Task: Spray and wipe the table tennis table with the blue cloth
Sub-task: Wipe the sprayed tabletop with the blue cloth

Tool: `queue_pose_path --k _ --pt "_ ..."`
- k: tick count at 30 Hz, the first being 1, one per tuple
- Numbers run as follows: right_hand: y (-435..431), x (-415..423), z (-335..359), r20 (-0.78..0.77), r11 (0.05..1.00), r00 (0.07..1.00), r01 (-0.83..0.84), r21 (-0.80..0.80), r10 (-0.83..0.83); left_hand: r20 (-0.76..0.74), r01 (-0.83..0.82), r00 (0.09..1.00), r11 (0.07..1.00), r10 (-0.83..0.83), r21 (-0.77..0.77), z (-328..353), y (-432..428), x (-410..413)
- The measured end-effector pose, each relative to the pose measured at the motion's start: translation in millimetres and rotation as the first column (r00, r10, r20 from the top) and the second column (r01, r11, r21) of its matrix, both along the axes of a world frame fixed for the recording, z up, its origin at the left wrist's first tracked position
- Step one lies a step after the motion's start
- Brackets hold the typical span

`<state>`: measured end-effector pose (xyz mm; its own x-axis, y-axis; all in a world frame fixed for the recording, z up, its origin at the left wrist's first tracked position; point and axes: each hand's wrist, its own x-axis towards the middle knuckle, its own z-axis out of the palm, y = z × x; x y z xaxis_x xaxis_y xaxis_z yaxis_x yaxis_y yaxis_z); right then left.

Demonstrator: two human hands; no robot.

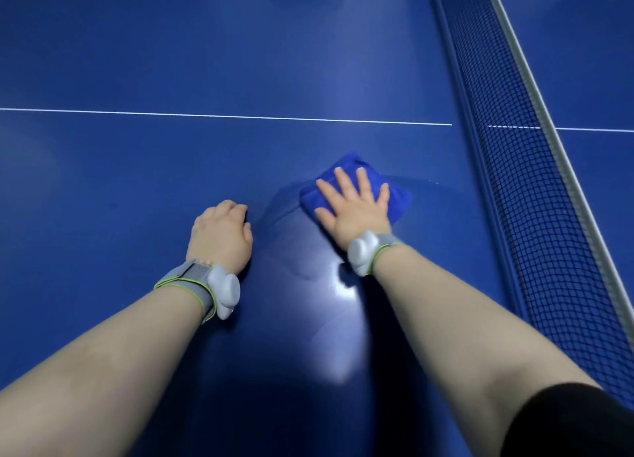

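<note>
Head view showed wiping under way: the right grip (pixel 353 213) lay flat, fingers spread, pressing the folded, plush blue cloth (pixel 399 199) onto the glossy counter (pixel 206 61) near the mesh net (pixel 535 199). The left grip (pixel 221 237), curled and holding nothing, rested on the counter. Damp streaks (pixel 284 199) beside the cloth suggested that patch was sprayed; much of the smooth surface probably remained.
</note>
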<state>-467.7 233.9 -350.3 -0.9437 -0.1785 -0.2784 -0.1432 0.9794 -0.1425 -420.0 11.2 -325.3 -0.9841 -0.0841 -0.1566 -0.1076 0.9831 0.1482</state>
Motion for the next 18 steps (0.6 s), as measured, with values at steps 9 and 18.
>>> queue_pose_path --k 9,18 --pt "143 -32 -1 0.000 0.911 0.914 0.404 0.081 -0.406 0.184 0.072 0.981 0.997 -0.063 -0.038 -10 10 -40" --pt "128 -67 -5 -0.007 0.898 0.902 0.431 0.090 -0.432 0.256 0.068 0.966 0.996 -0.049 -0.066 2 17 -55"
